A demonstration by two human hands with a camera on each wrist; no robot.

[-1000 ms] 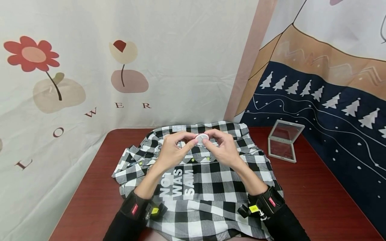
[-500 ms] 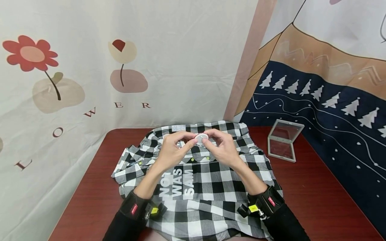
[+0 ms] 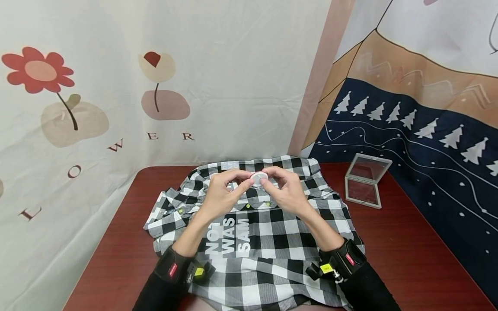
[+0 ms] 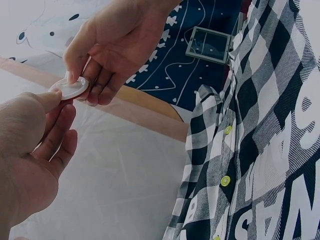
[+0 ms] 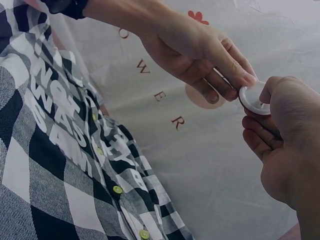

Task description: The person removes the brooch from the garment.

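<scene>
Head view: both hands still pinch the white disc (unmoved).

Both forearms are bare down from black sleeves pushed up near the elbows. A chunky black wrist strap sits on the left arm and its twin on the right, each bearing a small red label and a yellow tag. The left hand and right hand wear no gloves or rings.
</scene>
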